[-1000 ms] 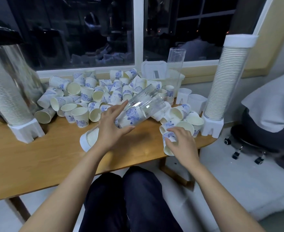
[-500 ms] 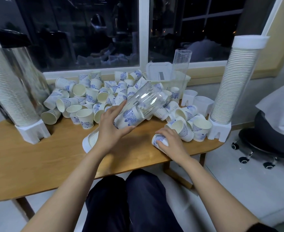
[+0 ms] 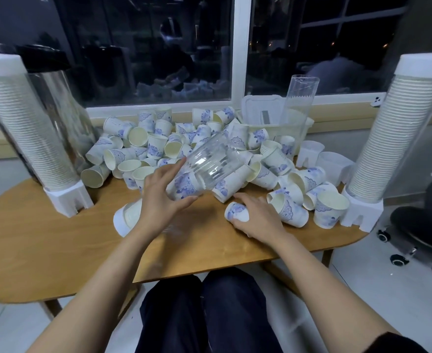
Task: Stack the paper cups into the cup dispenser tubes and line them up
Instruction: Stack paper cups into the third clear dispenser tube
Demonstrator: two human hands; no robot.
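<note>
Two hands work just above the near edge of the table (image 3: 57,250). The right hand (image 3: 258,220) lies over a single paper cup (image 3: 236,214) that rests on its side on the wood, fingers and thumb curled round it. The left hand (image 3: 159,200) grips a clear tube (image 3: 210,164), thumb beneath and fingers over the top. The tube is tilted, its open mouth pointing up and away, its white base (image 3: 120,221) low by the wrist. At least one patterned cup (image 3: 184,186) sits inside it.

This looks like the loading step, with one cup picked and the tube far from full. The next move likely calls for lifting that cup, turning it to match the one inside and sliding it down the mouth so that it nests.

Behind the hands lies a loose pile of cups (image 3: 159,146), many on their sides. Two filled dispensers stand well apart, the left dispenser (image 3: 24,138) and the right dispenser (image 3: 393,138). An empty tube (image 3: 299,103) stands upright at the back by the window.
</note>
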